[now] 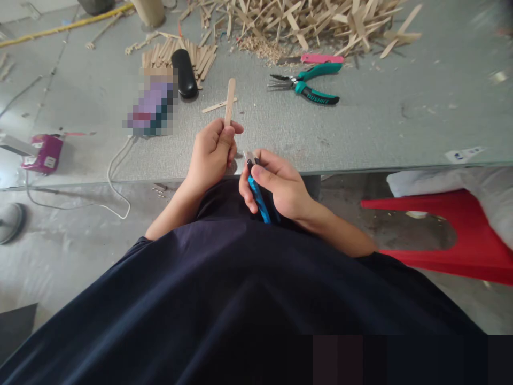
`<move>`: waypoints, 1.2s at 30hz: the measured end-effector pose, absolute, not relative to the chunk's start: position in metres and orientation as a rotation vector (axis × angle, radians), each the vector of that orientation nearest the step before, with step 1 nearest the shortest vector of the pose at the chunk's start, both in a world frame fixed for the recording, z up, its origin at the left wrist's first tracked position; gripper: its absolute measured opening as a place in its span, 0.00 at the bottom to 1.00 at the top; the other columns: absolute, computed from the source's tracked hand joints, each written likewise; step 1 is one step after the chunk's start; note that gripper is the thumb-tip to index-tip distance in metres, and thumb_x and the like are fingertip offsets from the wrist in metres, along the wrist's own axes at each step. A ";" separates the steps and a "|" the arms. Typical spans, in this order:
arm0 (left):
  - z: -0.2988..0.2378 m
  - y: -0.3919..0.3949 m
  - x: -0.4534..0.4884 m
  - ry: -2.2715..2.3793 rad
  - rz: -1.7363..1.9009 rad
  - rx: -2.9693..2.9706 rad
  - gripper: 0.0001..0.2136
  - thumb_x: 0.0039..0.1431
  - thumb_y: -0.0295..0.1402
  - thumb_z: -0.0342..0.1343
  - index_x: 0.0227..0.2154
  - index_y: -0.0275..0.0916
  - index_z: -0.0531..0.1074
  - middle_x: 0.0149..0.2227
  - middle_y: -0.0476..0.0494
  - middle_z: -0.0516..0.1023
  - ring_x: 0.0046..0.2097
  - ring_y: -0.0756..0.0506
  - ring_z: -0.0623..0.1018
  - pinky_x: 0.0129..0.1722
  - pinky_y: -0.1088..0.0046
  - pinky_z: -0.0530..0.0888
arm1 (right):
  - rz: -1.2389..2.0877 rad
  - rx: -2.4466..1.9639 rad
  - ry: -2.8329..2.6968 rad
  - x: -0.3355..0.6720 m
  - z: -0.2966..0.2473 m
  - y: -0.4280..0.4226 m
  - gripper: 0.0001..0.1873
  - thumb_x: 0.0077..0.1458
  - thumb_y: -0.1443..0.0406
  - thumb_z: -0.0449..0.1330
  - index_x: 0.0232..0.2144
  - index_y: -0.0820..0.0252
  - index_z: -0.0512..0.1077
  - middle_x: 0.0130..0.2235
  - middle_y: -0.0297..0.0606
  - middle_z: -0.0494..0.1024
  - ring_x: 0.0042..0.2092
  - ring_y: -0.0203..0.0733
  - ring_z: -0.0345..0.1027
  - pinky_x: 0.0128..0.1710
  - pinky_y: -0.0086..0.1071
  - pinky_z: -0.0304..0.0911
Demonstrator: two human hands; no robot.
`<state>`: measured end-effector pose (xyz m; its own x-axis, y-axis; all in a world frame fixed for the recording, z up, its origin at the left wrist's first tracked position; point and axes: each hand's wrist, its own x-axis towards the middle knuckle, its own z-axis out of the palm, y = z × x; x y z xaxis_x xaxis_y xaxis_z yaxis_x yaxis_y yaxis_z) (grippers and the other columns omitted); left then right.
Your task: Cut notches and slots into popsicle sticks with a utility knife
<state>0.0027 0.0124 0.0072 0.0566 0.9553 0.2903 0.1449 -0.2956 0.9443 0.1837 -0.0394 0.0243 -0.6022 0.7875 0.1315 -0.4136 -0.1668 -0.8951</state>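
My left hand [212,152] is closed around the lower end of a flat wooden stick [230,99], which stands upright over the grey table's near edge [360,139]. Just to its right, my right hand [276,187] grips a blue-handled cutter [258,195], whose metal tip points up toward the stick's base. Both hands hover over my lap in a dark shirt.
On the table lie teal-handled pliers [310,85], a pink knife [320,58], a black case [184,72], a small stack of sticks [202,56] and a large pile of wooden sticks [312,21]. A red stool [460,235] stands to the right. A white cable [116,176] hangs at the left.
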 end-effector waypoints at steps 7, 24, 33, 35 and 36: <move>0.016 0.016 0.006 1.044 1.334 1.442 0.12 0.79 0.33 0.53 0.38 0.44 0.78 0.23 0.54 0.62 0.23 0.52 0.60 0.25 0.72 0.61 | 1.595 -0.595 -1.376 0.190 0.036 -0.010 0.25 0.67 0.41 0.71 0.36 0.53 0.73 0.22 0.27 0.73 0.18 0.35 0.63 0.17 0.31 0.57; 0.003 0.012 0.005 1.091 1.363 1.694 0.19 0.79 0.47 0.57 0.31 0.43 0.72 0.21 0.55 0.64 0.22 0.52 0.61 0.23 0.71 0.58 | 1.413 -0.815 -1.681 0.187 0.027 0.021 0.13 0.74 0.59 0.58 0.33 0.52 0.69 0.20 0.26 0.73 0.16 0.37 0.64 0.14 0.30 0.55; 0.005 0.009 0.004 1.146 1.317 1.837 0.23 0.80 0.52 0.54 0.30 0.43 0.66 0.24 0.52 0.67 0.26 0.52 0.66 0.27 0.70 0.62 | 1.445 -0.813 -1.728 0.188 0.027 0.023 0.11 0.75 0.65 0.55 0.35 0.53 0.67 0.24 0.29 0.76 0.19 0.38 0.70 0.18 0.31 0.61; 0.005 0.009 0.004 1.152 1.312 1.854 0.23 0.81 0.51 0.53 0.30 0.43 0.67 0.24 0.52 0.67 0.26 0.51 0.67 0.28 0.70 0.62 | 1.443 -0.826 -1.727 0.187 0.027 0.023 0.12 0.75 0.66 0.53 0.35 0.53 0.67 0.23 0.29 0.76 0.18 0.37 0.69 0.18 0.31 0.60; 0.004 0.009 0.004 1.158 1.309 1.860 0.22 0.81 0.50 0.53 0.30 0.43 0.67 0.24 0.52 0.67 0.26 0.51 0.67 0.28 0.70 0.63 | 1.443 -0.835 -1.725 0.187 0.028 0.023 0.12 0.75 0.67 0.53 0.35 0.53 0.67 0.23 0.29 0.76 0.18 0.37 0.69 0.18 0.31 0.60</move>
